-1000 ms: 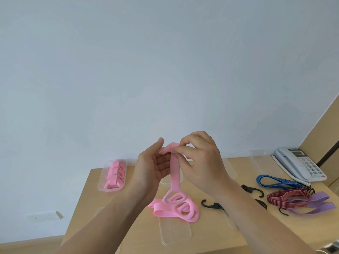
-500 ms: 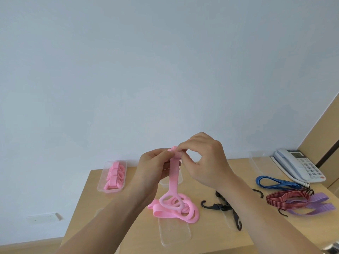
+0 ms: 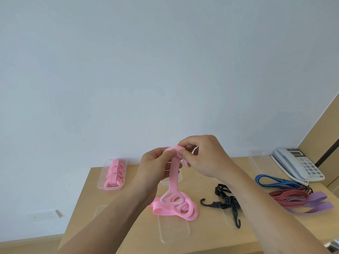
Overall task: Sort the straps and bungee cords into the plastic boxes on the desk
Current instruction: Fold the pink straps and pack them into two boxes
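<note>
Closest, at six o'clock on the desk [image 3: 86, 202], a see-through tray [image 3: 174, 231] lies flat. The loose coils of the pink strap [image 3: 173, 178] rest on its far end. From them the strap rises straight up to the hands, its ring-shaped loop hanging just above the coils.

Both hands are raised over the middle of the desk. The left hand [image 3: 153, 162] pinches the strap's top between thumb and forefinger. The right hand [image 3: 207, 156] pinches the same end from the three o'clock side, fingers curled. A second ago the left palm stood open beside the strap and only the right hand gripped it. Half a second ago the left thumb had closed on it. Now the end is bent over into a small fold between the two pinches, and a short pink bend shows below the right fingers.

At three o'clock from the coils lies the black hooked strap [image 3: 226, 202], bunched as it was half a second ago but more spread out a second ago. Farther toward three o'clock lie the purple strap [image 3: 317, 200], red bungee cords [image 3: 286, 196] and blue bungee cord [image 3: 269, 180], unmoved.

At ten o'clock a plastic box [image 3: 100, 184] holds folded pink straps [image 3: 114, 173]. At the far edge, around two o'clock, stand a second see-through box [image 3: 255, 162] and a telephone [image 3: 300, 167].
</note>
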Motion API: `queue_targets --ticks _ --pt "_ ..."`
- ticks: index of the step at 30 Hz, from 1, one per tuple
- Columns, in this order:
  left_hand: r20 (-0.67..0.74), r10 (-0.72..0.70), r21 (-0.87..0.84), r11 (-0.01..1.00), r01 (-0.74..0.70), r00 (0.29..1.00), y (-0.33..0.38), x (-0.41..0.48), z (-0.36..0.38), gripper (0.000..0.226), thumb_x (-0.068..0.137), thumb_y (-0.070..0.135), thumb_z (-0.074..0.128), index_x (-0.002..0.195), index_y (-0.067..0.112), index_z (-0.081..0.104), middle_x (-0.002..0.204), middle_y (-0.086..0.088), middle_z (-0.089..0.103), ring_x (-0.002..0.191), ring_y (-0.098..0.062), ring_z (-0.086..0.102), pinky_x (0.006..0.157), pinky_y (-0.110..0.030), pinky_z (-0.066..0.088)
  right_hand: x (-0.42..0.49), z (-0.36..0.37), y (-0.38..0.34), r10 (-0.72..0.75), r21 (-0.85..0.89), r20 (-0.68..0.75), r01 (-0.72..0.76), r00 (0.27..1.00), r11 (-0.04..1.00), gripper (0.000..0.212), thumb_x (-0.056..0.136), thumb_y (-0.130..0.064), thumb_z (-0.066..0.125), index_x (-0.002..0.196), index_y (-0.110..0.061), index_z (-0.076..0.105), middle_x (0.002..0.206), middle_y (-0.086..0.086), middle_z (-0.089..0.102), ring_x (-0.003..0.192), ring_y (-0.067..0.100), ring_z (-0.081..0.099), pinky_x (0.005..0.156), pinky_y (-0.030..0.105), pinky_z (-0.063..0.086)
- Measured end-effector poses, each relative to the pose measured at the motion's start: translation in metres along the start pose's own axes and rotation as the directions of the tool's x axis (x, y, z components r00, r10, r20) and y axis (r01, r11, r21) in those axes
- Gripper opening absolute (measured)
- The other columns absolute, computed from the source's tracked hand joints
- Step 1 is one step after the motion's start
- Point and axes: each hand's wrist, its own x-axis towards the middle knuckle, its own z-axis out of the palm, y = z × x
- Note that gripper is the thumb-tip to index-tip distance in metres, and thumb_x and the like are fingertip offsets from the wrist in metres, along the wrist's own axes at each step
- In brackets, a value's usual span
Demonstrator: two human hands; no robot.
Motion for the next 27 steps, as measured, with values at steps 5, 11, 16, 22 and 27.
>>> queue_targets --ticks 5,11,16,22,27 --pt "-0.042 -0.079 0.021 0.997 0.08 0.996 0.001 -0.001 0.001 0.03 0.099 0.031 0.067 0.102 0.002 0.075 0.092 -0.016 0.079 0.076 -0.025 0.076 0.074 -0.038 0.063 0.0 0.001 0.001 -0.028 -0.028 -0.062 0.026 0.998 0.999 0.015 0.087 -0.009 0.067 0.081 -0.02 0.076 0.058 -0.019 0.065 0.072 0.007 0.062 0.067 0.011 0.042" --pt "-0.062 -0.119 0.019 0.993 0.12 0.991 0.004 -0.005 0.002 0.042 0.093 0.044 0.072 0.095 0.002 0.078 0.089 -0.014 0.079 0.072 -0.024 0.073 0.073 -0.038 0.062 0.0 0.006 0.006 -0.11 -0.195 -0.14 0.082 0.984 0.977 0.016 0.087 -0.011 0.066 0.083 -0.024 0.075 0.07 -0.015 0.066 0.076 0.011 0.056 0.069 0.022 0.046" --pt "-0.056 -0.121 -0.026 0.992 0.12 0.991 0.004 -0.006 0.0 0.038 0.092 0.039 0.074 0.097 0.002 0.079 0.09 -0.014 0.08 0.077 -0.027 0.075 0.08 -0.042 0.062 -0.002 0.012 0.009 -0.177 -0.237 -0.216 0.124 0.96 0.964 0.015 0.085 -0.016 0.062 0.081 -0.024 0.073 0.073 -0.012 0.068 0.075 0.017 0.057 0.068 0.034 0.05" --pt "-0.06 -0.104 -0.052 0.994 0.101 0.993 0.005 -0.007 -0.001 0.033 0.092 0.033 0.075 0.095 0.001 0.08 0.091 -0.017 0.079 0.077 -0.027 0.075 0.075 -0.036 0.063 -0.003 0.015 0.006 -0.238 -0.306 -0.267 0.152 0.934 0.94 0.014 0.087 -0.019 0.061 0.077 -0.023 0.071 0.066 -0.009 0.064 0.071 0.018 0.054 0.067 0.03 0.045" --pt "-0.047 -0.081 -0.045 0.996 0.079 0.996 0.006 -0.007 -0.003 0.025 0.093 0.027 0.074 0.092 0.003 0.081 0.098 -0.023 0.077 0.079 -0.028 0.075 0.083 -0.044 0.062 -0.005 0.02 0.007 -0.265 -0.344 -0.275 0.162 0.924 0.925 0.015 0.086 -0.02 0.061 0.081 -0.023 0.074 0.072 -0.011 0.066 0.075 0.018 0.055 0.067 0.028 0.045"
